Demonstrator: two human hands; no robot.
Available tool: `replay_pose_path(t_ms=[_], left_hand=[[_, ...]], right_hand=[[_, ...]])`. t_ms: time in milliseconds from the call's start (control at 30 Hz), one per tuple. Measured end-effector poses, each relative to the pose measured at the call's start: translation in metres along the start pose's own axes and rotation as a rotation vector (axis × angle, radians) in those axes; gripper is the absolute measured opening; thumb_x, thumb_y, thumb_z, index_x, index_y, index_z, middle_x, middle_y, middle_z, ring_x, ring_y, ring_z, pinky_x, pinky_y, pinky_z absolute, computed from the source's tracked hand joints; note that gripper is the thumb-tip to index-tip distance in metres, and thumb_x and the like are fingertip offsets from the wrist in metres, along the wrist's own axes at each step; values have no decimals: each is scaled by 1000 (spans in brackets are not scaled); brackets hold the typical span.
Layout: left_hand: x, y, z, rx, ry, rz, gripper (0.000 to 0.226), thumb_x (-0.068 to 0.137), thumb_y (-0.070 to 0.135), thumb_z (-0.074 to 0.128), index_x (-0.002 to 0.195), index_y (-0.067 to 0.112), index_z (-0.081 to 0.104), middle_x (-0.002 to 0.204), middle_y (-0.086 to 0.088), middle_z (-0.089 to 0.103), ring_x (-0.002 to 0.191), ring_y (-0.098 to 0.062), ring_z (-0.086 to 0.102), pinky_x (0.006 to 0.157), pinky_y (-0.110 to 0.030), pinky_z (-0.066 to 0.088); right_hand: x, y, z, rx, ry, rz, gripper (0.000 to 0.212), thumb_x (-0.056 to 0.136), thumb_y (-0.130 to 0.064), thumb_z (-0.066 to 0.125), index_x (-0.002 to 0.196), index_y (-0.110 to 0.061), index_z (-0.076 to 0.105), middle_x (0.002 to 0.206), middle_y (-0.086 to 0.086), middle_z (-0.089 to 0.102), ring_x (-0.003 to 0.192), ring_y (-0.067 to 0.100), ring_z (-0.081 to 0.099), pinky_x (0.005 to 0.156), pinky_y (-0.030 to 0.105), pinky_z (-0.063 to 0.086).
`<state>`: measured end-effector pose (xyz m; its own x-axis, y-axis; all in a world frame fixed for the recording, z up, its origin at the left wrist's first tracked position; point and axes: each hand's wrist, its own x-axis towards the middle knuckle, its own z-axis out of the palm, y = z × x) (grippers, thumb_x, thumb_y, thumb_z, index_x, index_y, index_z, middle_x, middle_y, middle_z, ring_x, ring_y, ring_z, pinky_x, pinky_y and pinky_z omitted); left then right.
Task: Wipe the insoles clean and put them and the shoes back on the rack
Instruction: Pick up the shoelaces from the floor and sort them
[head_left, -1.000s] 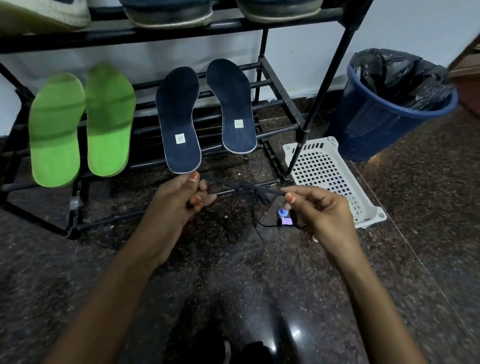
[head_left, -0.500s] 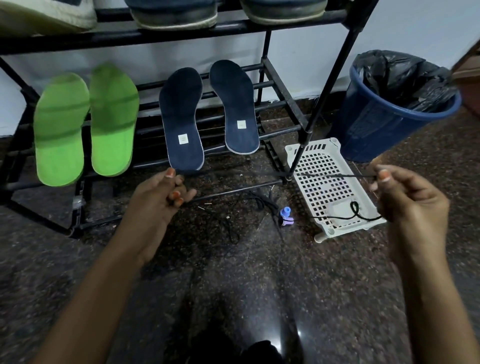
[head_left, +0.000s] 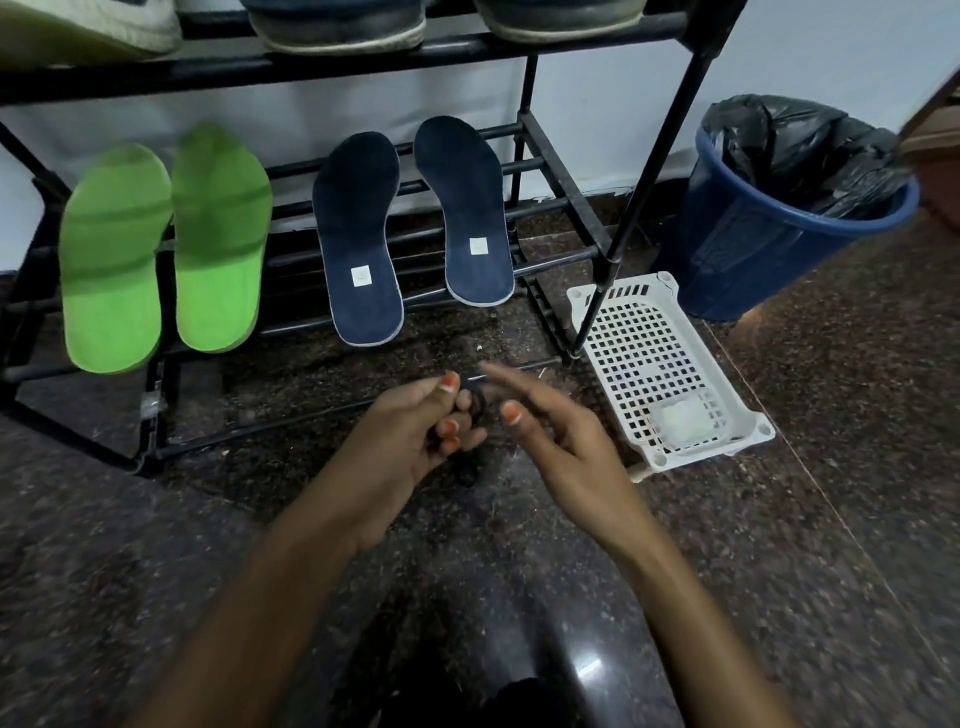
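Returned from the white basket (head_left: 639, 287), the right hand (head_left: 561, 441) is shown just beside the left hand (head_left: 410, 441), its fingers (head_left: 519, 384) straight and spread. A black cord (head_left: 475, 402), earlier stretched between both hands, is bunched in the curled left fingers (head_left: 447, 428). Green insoles (head_left: 114, 254) at 10 o'clock of the hands and navy insoles (head_left: 358, 244) at 12 o'clock are laid on the lower rails of the rack (head_left: 311, 60); shoes (head_left: 337, 26) are seen on its upper shelf.

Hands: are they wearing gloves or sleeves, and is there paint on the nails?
No gloves. The left hand and the right hand are bare, and no sleeve shows on either of the arms down to the picture's edge. No watch, ring or bracelet can be seen. The fingernails that show on both hands are painted orange.
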<state>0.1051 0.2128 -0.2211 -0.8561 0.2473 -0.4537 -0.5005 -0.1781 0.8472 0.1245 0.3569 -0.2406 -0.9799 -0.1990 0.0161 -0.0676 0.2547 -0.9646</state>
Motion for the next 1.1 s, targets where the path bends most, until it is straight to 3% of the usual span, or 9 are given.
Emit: replay_pose_path(t_ms=[200, 300, 433, 533, 633, 700, 867, 1000, 1100], left_hand=[[-1, -2, 3, 31, -89, -20, 33, 99, 22, 35, 72, 11, 49, 48, 9, 36, 46, -3, 37, 76, -20, 55], [-2, -1, 5, 17, -152, -38, 33, 98, 21, 35, 72, 10, 51, 48, 8, 36, 45, -3, 36, 71, -19, 55], [0, 4, 8, -189, -155, -16, 29, 94, 21, 39, 72, 9, 52, 50, 4, 46, 47, -5, 44, 67, -21, 56], [3, 6, 5, -338, -97, 49, 24, 94, 21, 39, 76, 9, 51, 67, -5, 68, 62, -12, 64, 68, -24, 57], [7, 6, 1, -382, -49, 102, 26, 98, 14, 36, 84, 3, 55, 92, -17, 72, 85, -18, 71, 83, -30, 55], [8, 3, -2, -316, -20, 115, 25, 98, 11, 36, 92, 2, 59, 98, -15, 71, 95, -20, 69, 86, -31, 53], [9, -6, -7, 115, 5, 215, 26, 99, 12, 38, 99, 13, 64, 100, -3, 71, 94, -12, 69, 83, -20, 53], [10, -15, -10, 585, 64, 335, 24, 97, 11, 44, 92, 5, 67, 88, -8, 71, 85, -14, 66, 76, -24, 48], [6, -17, -7, 581, -55, 291, 32, 98, 12, 40, 77, 8, 64, 65, 1, 66, 63, -11, 58, 71, -29, 44]], right_hand=[[11, 5, -5, 78, 101, -82, 20, 84, -4, 59, 96, -18, 66, 82, -7, 63, 77, 1, 59, 72, 12, 44], [16, 8, -5, 156, 167, -75, 21, 84, -2, 58, 86, -20, 68, 82, -5, 64, 77, 6, 60, 73, 16, 46], [15, 16, 14, 194, 208, -1, 19, 87, 3, 54, 95, -8, 68, 81, -3, 65, 77, -1, 59, 73, 13, 45], [10, 25, 29, 24, 223, -27, 17, 86, -8, 54, 80, 2, 67, 73, 4, 63, 69, -3, 52, 66, 13, 41], [3, 28, 36, -213, 182, -139, 14, 84, -7, 54, 80, -1, 66, 69, -6, 52, 66, -7, 45, 64, 2, 32], [-1, 28, 37, -353, 163, -200, 14, 86, -8, 54, 88, -2, 67, 74, -7, 50, 68, -6, 43, 66, -1, 30], [-3, 22, 28, -555, 135, -286, 26, 86, -24, 48, 91, -8, 68, 78, 3, 61, 77, 10, 49, 70, 14, 34], [1, 7, 11, -500, 148, -337, 9, 79, -12, 63, 85, -8, 68, 77, 0, 64, 74, 8, 52, 71, 12, 38], [11, -4, -1, -359, 203, -326, 9, 75, -6, 66, 82, -8, 70, 76, -7, 64, 75, 4, 57, 69, 9, 42]])
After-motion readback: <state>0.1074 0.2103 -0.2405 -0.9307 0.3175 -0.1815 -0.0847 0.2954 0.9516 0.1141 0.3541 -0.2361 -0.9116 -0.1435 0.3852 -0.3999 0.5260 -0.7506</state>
